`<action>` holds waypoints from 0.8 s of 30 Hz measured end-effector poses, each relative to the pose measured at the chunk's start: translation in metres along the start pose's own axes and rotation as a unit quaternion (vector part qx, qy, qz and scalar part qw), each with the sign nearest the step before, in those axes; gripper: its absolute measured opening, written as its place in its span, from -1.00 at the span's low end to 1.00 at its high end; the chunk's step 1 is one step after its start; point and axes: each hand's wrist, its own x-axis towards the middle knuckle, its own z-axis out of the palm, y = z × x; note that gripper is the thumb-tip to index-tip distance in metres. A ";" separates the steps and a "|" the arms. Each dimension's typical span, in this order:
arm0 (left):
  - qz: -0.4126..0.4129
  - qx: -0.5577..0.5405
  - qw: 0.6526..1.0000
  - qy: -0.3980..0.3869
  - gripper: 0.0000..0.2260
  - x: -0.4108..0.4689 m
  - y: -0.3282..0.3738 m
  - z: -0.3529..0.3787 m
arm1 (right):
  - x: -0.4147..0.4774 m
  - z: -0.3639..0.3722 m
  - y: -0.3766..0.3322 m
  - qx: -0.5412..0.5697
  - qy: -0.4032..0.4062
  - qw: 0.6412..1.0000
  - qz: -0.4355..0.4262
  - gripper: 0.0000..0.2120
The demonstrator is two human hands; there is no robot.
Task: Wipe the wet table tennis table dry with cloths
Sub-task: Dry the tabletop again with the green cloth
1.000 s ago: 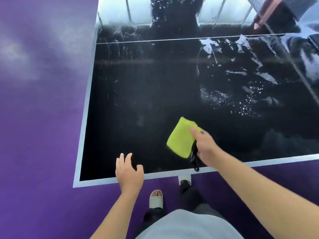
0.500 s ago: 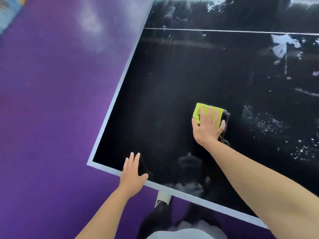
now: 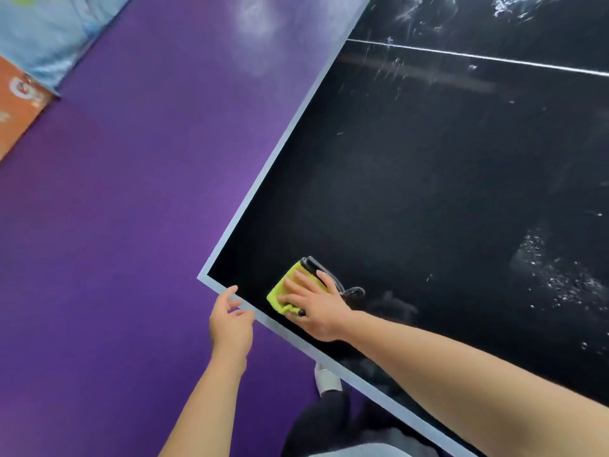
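Pressing flat with straight fingers, the right hand (image 3: 314, 310) covers half the yellow-green cloth (image 3: 286, 286) on the desk (image 3: 428, 192), near its 7 o'clock corner. A black piece (image 3: 315, 263) beneath the cloth is hard to identify. The left hand (image 3: 230, 324), loosely curled and empty, sits at the desk's edge.

Floor (image 3: 115, 252): smooth purple flooring of uniform colour that fills the left half of the head view, brighter violet toward the middle and darker toward the lower left. Pale, hazy glare patch (image 3: 255, 28) on the floor near the top edge, soft-edged; light source out of frame. Upper left corner: printed blue-and-white panel (image 3: 46, 34) meets the floor along a diagonal line, with an orange panel (image 3: 18, 110) bearing a white logo just beside it, lettering too blurred to read.
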 end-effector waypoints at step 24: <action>0.247 -0.032 0.676 -0.693 -0.73 -0.202 0.040 0.008 | -0.348 -0.054 -0.144 0.502 0.410 0.741 0.179 -0.70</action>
